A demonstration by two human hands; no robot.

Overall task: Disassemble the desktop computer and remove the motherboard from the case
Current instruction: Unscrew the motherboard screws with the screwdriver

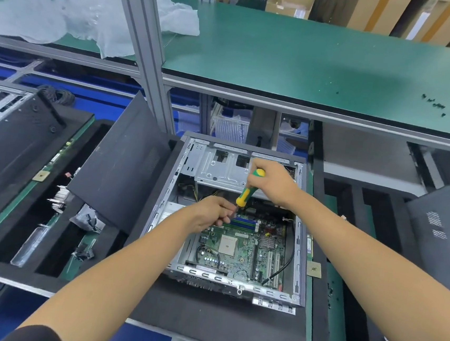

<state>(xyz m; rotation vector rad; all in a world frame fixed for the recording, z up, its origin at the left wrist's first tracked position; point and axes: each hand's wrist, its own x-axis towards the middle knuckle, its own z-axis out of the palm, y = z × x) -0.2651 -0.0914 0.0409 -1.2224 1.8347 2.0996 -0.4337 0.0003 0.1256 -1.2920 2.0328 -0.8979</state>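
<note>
An open desktop case [297, 248] lies on its side on a black foam mat. Inside it sits the green motherboard [240, 251] with a bare CPU socket and blue memory slots. My right hand [271, 181] grips the top of a green and yellow screwdriver [248, 191], which slants down towards the board's far edge. My left hand [211, 214] pinches the screwdriver's shaft near its tip, just above the memory slots. The tip itself is hidden behind my left fingers. A silver drive cage [218, 167] fills the case's far end.
The removed black side panel [125, 166] leans against the case's left side. Another case [7, 133] lies at far left. A black cable [284, 266] runs over the board's right side. Several small black screws [435, 104] lie on the green upper shelf [311, 60]. Loose parts sit in foam trays on the left.
</note>
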